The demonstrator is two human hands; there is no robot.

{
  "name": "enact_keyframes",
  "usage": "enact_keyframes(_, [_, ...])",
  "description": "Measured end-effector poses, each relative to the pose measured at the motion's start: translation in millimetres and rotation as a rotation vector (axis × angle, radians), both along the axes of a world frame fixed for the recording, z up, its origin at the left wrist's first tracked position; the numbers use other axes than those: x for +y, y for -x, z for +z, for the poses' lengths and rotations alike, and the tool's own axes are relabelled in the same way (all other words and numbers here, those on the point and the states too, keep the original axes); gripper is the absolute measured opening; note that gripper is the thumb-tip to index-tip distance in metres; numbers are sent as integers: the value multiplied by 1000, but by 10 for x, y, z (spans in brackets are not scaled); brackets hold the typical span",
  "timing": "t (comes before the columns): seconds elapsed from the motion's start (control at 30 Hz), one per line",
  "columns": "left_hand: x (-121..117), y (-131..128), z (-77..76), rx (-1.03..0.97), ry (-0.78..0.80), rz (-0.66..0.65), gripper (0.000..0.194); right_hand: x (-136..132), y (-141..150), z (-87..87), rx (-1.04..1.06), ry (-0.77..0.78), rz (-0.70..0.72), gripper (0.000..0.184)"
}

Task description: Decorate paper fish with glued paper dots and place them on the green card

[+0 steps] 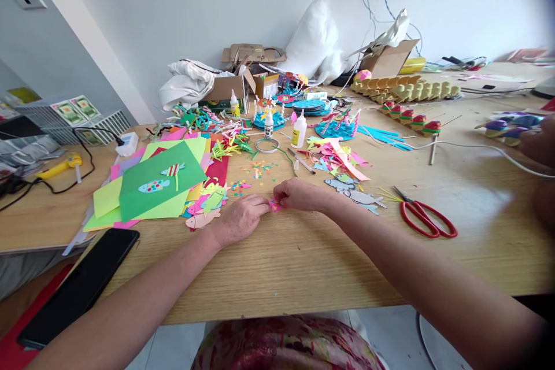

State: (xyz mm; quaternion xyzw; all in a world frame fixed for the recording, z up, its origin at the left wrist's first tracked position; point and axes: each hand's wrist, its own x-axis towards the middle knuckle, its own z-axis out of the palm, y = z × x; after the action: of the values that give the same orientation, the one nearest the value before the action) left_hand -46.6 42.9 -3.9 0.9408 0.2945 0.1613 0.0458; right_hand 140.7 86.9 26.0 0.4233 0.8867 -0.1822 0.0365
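Between my two hands, flat on the table, lies a small pink paper cutout (275,206) with colored dots on it; my fingers cover much of it. My left hand (245,217) holds its left edge down with the fingertips together. Over its right side my right hand (298,194) is closed in a pinch, and whatever is in the fingertips is too small to make out. Just beyond are scattered paper dots (259,170). Paper fish cutouts (212,199) lie left of my left hand, and grey-blue fish cutouts (358,193) lie right of my right wrist.
Red-handled scissors (427,218) lie at right. Glue bottles (299,130), a tape ring (267,145) and paper strips (333,156) stand or lie farther back. Colored sheets (147,185) and a black phone (80,286) are at left. Another person's hand (537,147) shows at the right edge.
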Motion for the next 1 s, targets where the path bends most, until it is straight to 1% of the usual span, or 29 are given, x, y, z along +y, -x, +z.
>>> enact_keyframes(0.07, [3, 0, -6, -3, 2, 3, 36, 11, -12, 1, 25, 10, 2, 24])
enact_keyframes(0.23, [2, -5, 0, -7, 11, -4, 34, 55, -93, -13, 115, 117, 27, 22])
enact_keyframes(0.43, [-1, -2, 1, -5, 12, -6, 36, 50, -73, -59, 91, 41, 71, 22])
enact_keyframes(0.67, [-1, -1, 2, -7, 12, -5, 33, 39, -111, -20, 137, 120, 32, 22])
enact_keyframes(0.77, [3, 0, -1, -7, 3, -11, 35, 15, -77, -27, 140, 86, 58, 22])
enact_keyframes(0.87, [4, 1, -5, -11, -4, -9, 37, 5, -43, -37, 104, 27, 47, 23])
enact_keyframes(0.93, [2, 1, -5, -16, -4, -6, 37, 9, -48, -38, 96, 29, 32, 23])
enact_keyframes(1.0, [-3, -1, -1, -16, 1, -4, 36, 15, -66, -36, 121, 71, 30, 22])
